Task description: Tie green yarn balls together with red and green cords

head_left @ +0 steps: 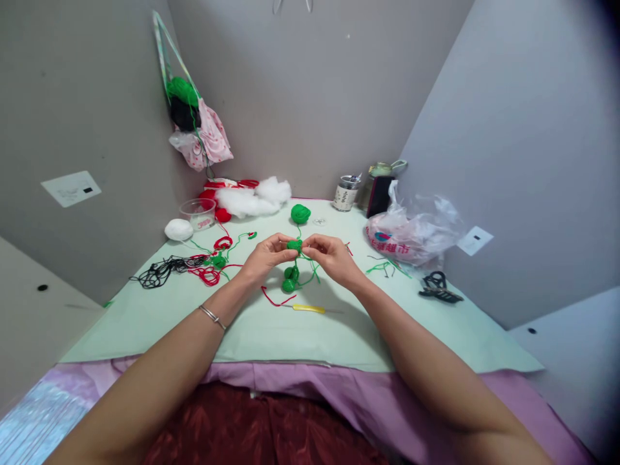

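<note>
Both hands meet over the middle of the pale green mat (271,332). My left hand (264,257) and my right hand (329,255) each pinch a small green crocheted piece (294,245) between fingertips. More green knitted lumps (290,278) and loose green strands dangle from it down to the mat. A green yarn ball (300,213) sits just behind, its strand leading toward the piece. Below the hands a yellow-handled crochet hook (309,309) lies by a red yarn scrap (276,301).
Black yarn tangle (157,271) and red and green bits (216,261) lie left. A white ball (179,229), plastic cup (198,213) and white stuffing (252,199) stand at the back. A plastic bag (411,232), jars (346,192) and black hair clip (438,287) are right. A bag (194,123) hangs on the wall.
</note>
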`<state>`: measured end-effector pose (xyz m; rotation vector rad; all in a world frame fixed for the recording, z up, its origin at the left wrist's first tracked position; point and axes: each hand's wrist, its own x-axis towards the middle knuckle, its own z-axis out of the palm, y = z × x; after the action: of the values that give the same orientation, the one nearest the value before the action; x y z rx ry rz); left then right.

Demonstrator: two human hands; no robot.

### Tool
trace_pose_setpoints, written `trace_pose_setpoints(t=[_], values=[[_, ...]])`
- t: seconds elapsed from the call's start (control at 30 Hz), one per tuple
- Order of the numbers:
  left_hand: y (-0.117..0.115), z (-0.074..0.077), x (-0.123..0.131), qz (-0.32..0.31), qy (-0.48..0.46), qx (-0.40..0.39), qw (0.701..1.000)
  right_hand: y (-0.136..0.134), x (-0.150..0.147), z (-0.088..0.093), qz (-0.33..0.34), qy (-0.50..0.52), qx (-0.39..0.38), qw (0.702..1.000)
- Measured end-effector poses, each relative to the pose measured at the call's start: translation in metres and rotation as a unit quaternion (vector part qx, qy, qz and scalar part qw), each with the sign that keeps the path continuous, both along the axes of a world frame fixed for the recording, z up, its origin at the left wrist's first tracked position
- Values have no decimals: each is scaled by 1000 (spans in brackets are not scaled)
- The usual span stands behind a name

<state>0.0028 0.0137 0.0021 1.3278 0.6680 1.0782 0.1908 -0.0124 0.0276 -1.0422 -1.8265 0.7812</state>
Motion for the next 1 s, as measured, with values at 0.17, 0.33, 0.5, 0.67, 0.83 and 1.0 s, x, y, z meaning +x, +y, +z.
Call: trace_pose_setpoints(t=[0.17,0.33,0.5,0.67,0.83,1.0], values=[[-1,0,3,44,23,48,998,7,1,-6,20,51,-45,997],[-6,0,7,79,25,87,993,8,1,-7,16,62,-52,997],[-6,0,7,73,28,86,993,13,10,-4,50,57,-61,995],[-5,2,6,53,22,75,996,16,21,0,75,45,-67,994],[-5,-1,7,60,21,77,995,13,13,-4,64,68,-92,991],[-7,-3,9,79,31,82,993,10,1,-10,38,74,-82,993]])
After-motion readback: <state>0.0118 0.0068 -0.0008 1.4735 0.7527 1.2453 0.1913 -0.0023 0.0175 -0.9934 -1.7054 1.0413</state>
